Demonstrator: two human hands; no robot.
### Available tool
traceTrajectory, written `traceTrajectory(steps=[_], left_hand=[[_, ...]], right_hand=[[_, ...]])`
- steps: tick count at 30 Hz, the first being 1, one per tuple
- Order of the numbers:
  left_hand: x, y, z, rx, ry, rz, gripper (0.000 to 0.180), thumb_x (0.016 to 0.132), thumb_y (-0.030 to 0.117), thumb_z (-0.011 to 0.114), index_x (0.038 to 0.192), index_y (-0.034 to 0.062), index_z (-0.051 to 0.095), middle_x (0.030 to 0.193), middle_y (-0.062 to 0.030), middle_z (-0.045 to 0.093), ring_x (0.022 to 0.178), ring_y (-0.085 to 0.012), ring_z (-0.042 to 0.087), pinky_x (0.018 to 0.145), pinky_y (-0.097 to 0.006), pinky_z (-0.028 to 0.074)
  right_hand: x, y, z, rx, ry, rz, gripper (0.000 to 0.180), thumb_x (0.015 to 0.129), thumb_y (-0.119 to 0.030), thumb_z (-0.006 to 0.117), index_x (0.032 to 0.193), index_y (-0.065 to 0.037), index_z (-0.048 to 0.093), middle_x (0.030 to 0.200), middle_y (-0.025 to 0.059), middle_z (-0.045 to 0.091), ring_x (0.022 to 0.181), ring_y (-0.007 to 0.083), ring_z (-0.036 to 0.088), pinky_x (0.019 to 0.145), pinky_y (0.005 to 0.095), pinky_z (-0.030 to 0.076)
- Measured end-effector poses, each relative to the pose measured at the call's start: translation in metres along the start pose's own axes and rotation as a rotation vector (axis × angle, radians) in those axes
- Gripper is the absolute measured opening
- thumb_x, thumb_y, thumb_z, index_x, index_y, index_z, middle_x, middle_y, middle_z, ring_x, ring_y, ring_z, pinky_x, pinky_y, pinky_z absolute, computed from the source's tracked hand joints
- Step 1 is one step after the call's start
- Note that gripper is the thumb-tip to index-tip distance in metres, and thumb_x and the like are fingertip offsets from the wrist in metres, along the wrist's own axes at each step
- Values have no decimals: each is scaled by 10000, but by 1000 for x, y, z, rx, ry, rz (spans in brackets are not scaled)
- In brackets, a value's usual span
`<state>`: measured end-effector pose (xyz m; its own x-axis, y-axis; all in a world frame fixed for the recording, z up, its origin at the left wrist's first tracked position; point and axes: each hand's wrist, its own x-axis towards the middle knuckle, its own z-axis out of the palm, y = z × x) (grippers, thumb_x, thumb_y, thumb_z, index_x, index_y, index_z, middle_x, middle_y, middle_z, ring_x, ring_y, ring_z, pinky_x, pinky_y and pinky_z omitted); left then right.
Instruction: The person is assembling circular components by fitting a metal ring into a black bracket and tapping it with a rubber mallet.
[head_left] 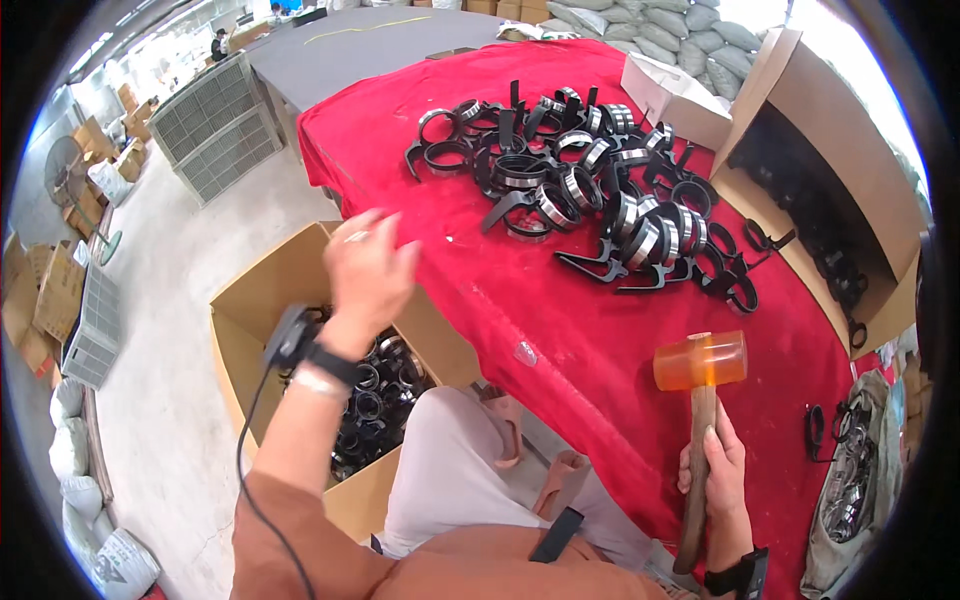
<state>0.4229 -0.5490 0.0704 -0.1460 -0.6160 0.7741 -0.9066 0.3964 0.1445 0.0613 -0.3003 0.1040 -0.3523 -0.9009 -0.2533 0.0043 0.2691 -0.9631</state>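
Note:
My right hand (722,465) is wrapped round the wooden handle of a mallet (701,362) with a see-through orange head, held over the near right part of the red-covered table. My left hand (372,268), slightly smeared by motion, is raised over the rim of a cardboard box (228,335) at the table's left edge. Its fingers look apart, and I see nothing in them. Inside that box lie many black ring-shaped parts (368,405). A heap of black rings with handles and shiny metal bands (560,190) covers the far middle of the table.
An open carton (770,190) with black parts stands at the table's right, beside a white box (676,105). A cloth sack (850,480) with more parts is at the lower right. Left, on the floor, are cooler units (215,130) and a fan (65,165). Sacks (690,40) are piled behind.

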Motion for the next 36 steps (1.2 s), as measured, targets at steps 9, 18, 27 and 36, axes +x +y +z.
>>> traceTrajectory(steps=[9,18,27,36], left_hand=[[99,97,39,-69,-722,-130,479,797,327,613,1098,-39,545,1201,-168,459,1152,-323,390,911,-513,343],[2,119,-36,-1380,-891,-564,170,900,175,495,806,34,498,654,-54,583,561,-107,511,556,-250,424],[-105,128,-7,-1571,-758,-704,246,921,247,458,806,36,510,694,-12,520,644,-73,481,592,-227,403],[-105,131,-8,-1631,-794,-744,250,913,231,451,771,32,505,678,-8,503,643,-75,463,601,-221,389]], right_hand=[[-3,1,-6,66,-76,-1,525,926,-220,410,1405,-111,225,608,68,520,447,121,485,407,246,431],[-2,6,-12,65,-74,26,492,931,-246,404,1382,-97,276,646,66,525,461,117,486,420,244,434],[-19,-15,25,-143,-72,-88,489,917,-154,409,1376,-52,275,710,45,530,522,79,485,477,207,431],[-35,-1,58,-887,-147,-620,485,837,-22,491,1308,8,378,796,151,576,672,221,592,644,320,495]])
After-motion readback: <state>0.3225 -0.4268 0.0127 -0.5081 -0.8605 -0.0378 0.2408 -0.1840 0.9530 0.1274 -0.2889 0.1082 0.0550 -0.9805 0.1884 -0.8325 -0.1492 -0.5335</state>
